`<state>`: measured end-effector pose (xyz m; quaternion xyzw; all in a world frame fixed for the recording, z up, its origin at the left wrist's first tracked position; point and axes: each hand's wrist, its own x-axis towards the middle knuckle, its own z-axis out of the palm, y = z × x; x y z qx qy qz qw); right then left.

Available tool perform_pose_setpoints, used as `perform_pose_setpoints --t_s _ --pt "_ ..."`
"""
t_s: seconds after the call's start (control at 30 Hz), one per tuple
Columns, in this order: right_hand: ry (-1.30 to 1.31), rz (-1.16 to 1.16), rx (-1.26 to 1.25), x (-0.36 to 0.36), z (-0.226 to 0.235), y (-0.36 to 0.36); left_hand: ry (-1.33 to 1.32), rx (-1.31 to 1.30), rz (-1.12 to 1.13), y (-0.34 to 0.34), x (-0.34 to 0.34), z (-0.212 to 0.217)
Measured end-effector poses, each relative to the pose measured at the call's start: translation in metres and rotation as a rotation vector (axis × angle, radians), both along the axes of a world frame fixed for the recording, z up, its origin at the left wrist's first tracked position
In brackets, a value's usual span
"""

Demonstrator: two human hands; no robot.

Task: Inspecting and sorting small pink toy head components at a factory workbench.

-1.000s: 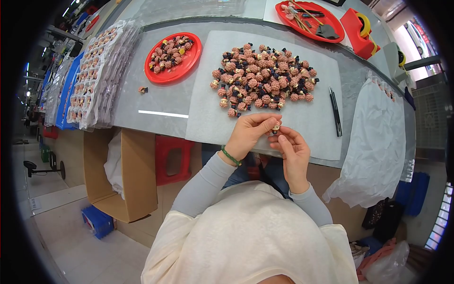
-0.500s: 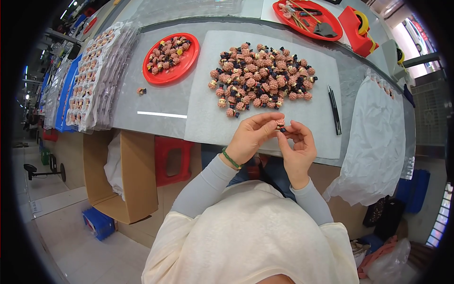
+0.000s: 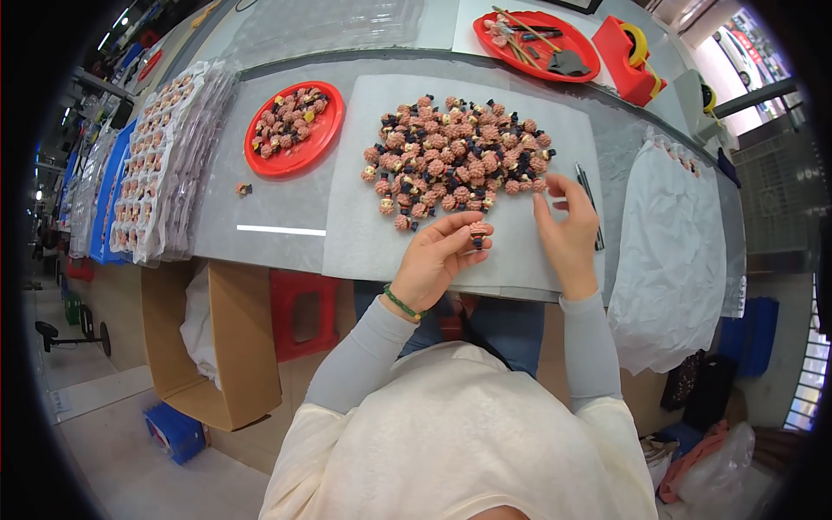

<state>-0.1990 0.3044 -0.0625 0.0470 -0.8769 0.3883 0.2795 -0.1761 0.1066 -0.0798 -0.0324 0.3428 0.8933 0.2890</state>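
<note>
My left hand (image 3: 439, 257) pinches a small pink knobbly piece with a black end (image 3: 477, 231) just above the white mat (image 3: 364, 243). A green band circles that wrist. My right hand (image 3: 568, 232) hovers with fingers spread at the right rim of the heap of pink and black pieces (image 3: 455, 156), its fingertips near the closest ones. It holds nothing. A black pen (image 3: 589, 204) lies on the mat right beside this hand.
A red plate (image 3: 264, 160) with several more pieces sits to the left, one stray piece (image 3: 243, 188) below it. Stacked clear trays of pieces (image 3: 160, 165) line the left edge. A red tool tray (image 3: 537, 39), red tape dispenser (image 3: 637, 48), white bag (image 3: 672, 251), cardboard box (image 3: 230, 347).
My hands have separated. The right hand let go of the piece and moved right and up toward the heap, fingers spreading. The left hand keeps the piece.
</note>
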Motion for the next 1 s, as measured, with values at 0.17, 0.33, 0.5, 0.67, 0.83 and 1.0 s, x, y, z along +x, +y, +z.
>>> perform_pose_setpoints --t_s 0.17,0.33,0.5,0.67,0.83,1.0 --pt "-0.243 0.017 0.05 -0.02 -0.005 0.02 -0.064 -0.036 0.005 0.001 -0.002 0.009" --pt "-0.311 0.087 -0.328 0.005 -0.004 0.008 -0.025 -0.09 0.001 -0.004 -0.003 0.003" --pt "-0.232 0.324 -0.634 0.042 0.001 -0.028 -0.015 -0.085 -0.175 0.008 -0.003 0.008" --pt "-0.045 0.311 -0.392 0.051 -0.018 -0.039 0.04 -0.052 -0.156 0.008 -0.003 0.003" --pt "-0.063 0.278 -0.359 0.053 -0.028 -0.044 0.143 -0.21 -0.083 0.007 -0.006 -0.004" --pt "-0.258 0.292 -0.683 0.053 -0.035 -0.045 0.257 -0.337 0.003 0.006 -0.01 -0.01"
